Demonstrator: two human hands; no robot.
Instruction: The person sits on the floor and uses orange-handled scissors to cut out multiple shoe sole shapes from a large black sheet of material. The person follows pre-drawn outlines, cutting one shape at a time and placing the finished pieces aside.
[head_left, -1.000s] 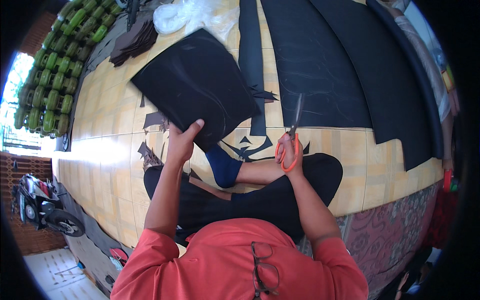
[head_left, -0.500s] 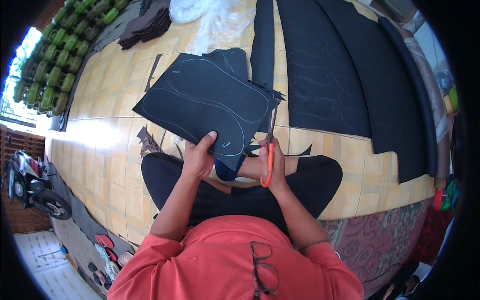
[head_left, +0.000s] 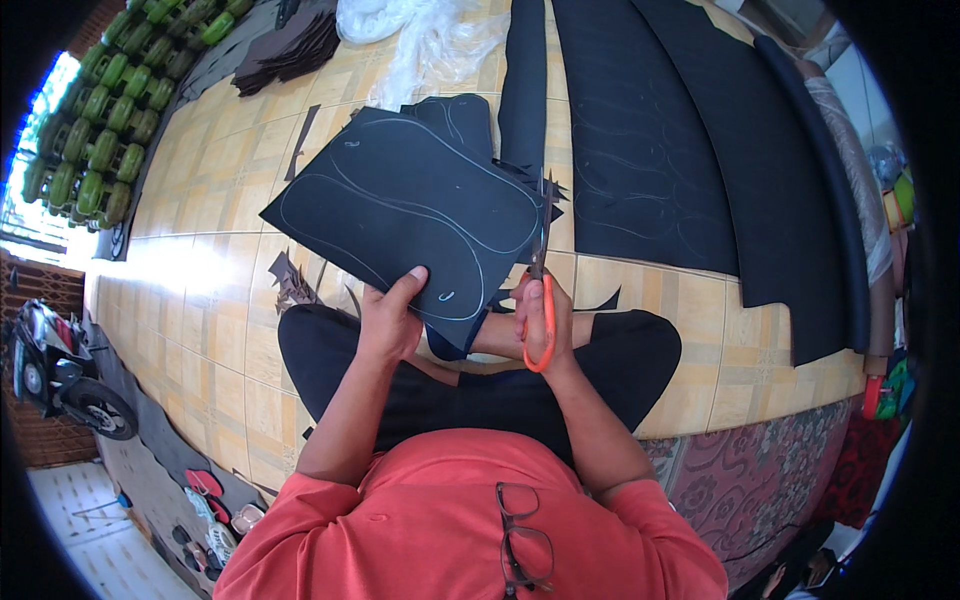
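Scissors (head_left: 541, 290) with orange handles sit in the right hand (head_left: 545, 320), whose fingers are closed through the loops; the blades run up toward 12 o'clock and meet the right edge of a black sheet (head_left: 410, 215). That sheet, marked with pale curved outlines, is pinched at its near edge by the left hand (head_left: 392, 320), thumb on top and fingers curled underneath, so it is held tilted above the tiled floor (head_left: 200, 290) and the person's crossed legs. From the left hand the sheet spreads away toward 11 and 12 o'clock; from the right hand it lies at about 10 o'clock, with its long axis running from lower right to upper left. The scissor blades are roughly square to that right edge, and the right hand is the nearer one to the spot where blade and sheet touch. Small black scraps (head_left: 290, 285) lie on the floor just left of the knees. Larger black sheets (head_left: 650, 150) are spread flat at 1 o'clock, well apart from the hands. Clear plastic wrap (head_left: 420, 40) lies at 12 o'clock, and green bottles (head_left: 90, 130) stand in rows at 10 o'clock.
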